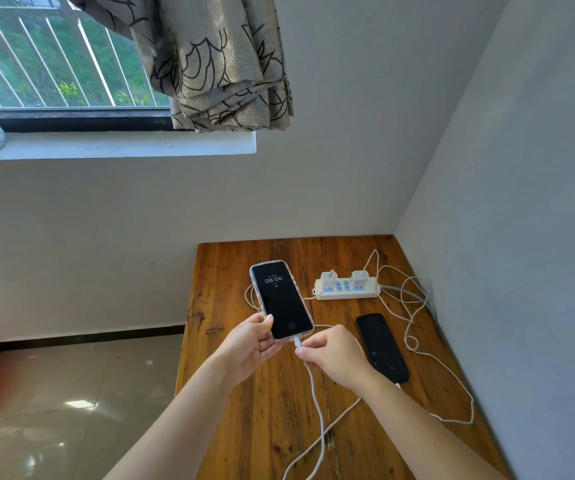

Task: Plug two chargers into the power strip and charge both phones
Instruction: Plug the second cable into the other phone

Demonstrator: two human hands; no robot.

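1. Holding the clear-cased phone (281, 299) by its near end, the left hand (249, 344) has it lifted over the wooden worktop (244, 427), with the thumb on the screen's left edge. We can read 08:04 on the display.
2. Over on the other side, we see the right hand (334, 358) pinching a white cable (315, 403) just below its connector (297, 341), and that connector sits at the phone's bottom port.
3. From those fingers, we follow the cable down over the worktop toward the near edge.
4. Next we spot the second phone (381, 348), lying flat with a dark screen just right of the right hand. A white plug shows at its near end.
5. We find the white power strip (346, 292) near the far right corner, by the wall.
6. There are two white chargers in it: the left charger (327, 277) at one end and the right charger (359, 277) further along, with blue sockets between them.
7. We see loose cable looping along the worktop's right side.
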